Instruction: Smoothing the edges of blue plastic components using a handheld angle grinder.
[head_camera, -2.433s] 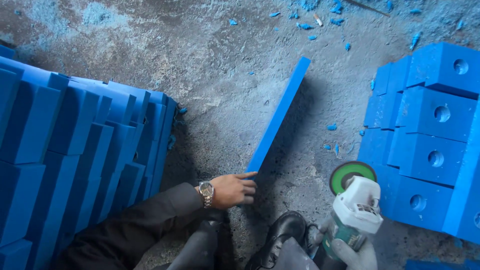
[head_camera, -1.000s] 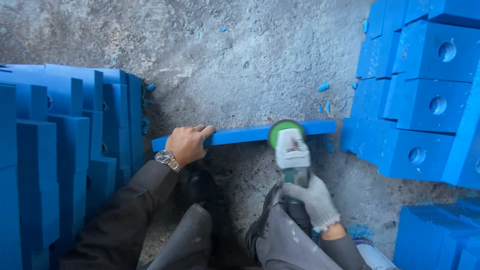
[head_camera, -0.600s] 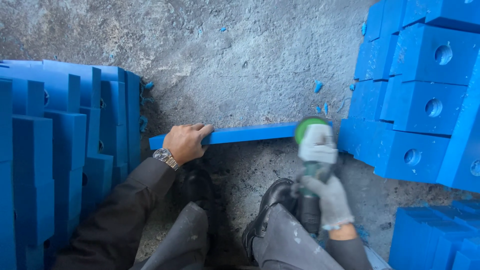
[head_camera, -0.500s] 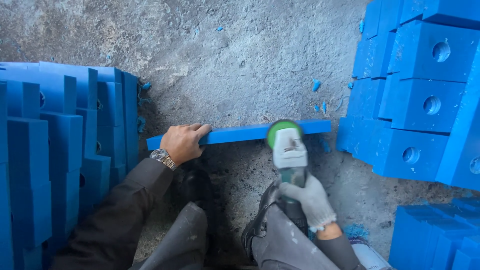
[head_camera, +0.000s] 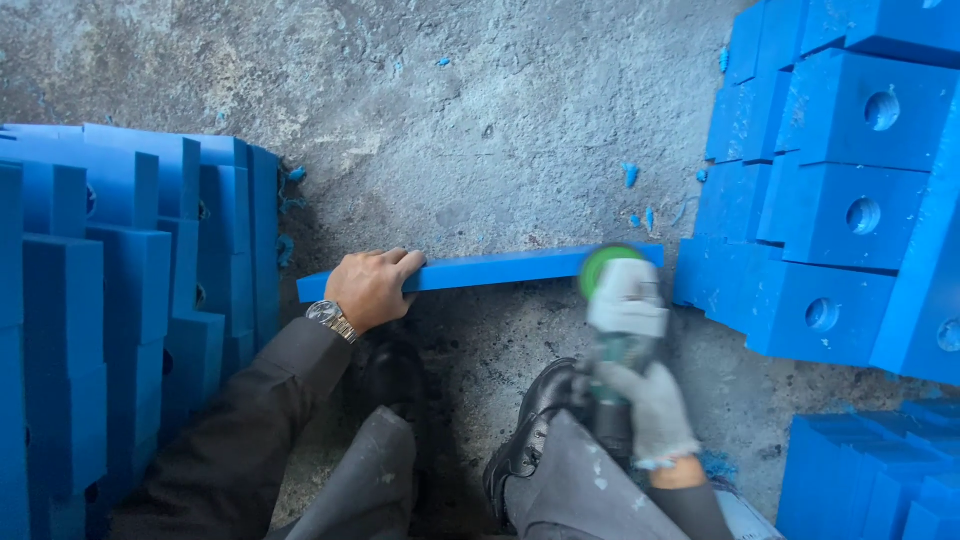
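Note:
A long thin blue plastic slab (head_camera: 500, 269) stands on its edge across the concrete floor in front of me. My left hand (head_camera: 371, 287), bare with a wristwatch, grips the slab near its left end and holds it upright. My right hand (head_camera: 650, 410), in a white glove, holds an angle grinder (head_camera: 622, 310) by its body. The grinder's green disc guard (head_camera: 610, 258) sits against the slab's upper edge toward the right end.
A stack of blue plastic blocks (head_camera: 120, 300) stands at the left. Blue blocks with round holes (head_camera: 850, 200) are piled at the right, more at the bottom right (head_camera: 880, 470). Blue shavings dot the concrete floor (head_camera: 480, 130). My black boot (head_camera: 530, 430) rests below the slab.
The slab, which leaned steeply away earlier, now stands crosswise, held by my left hand. The grinder slid along its top edge, right, back left, and now again toward the right end.

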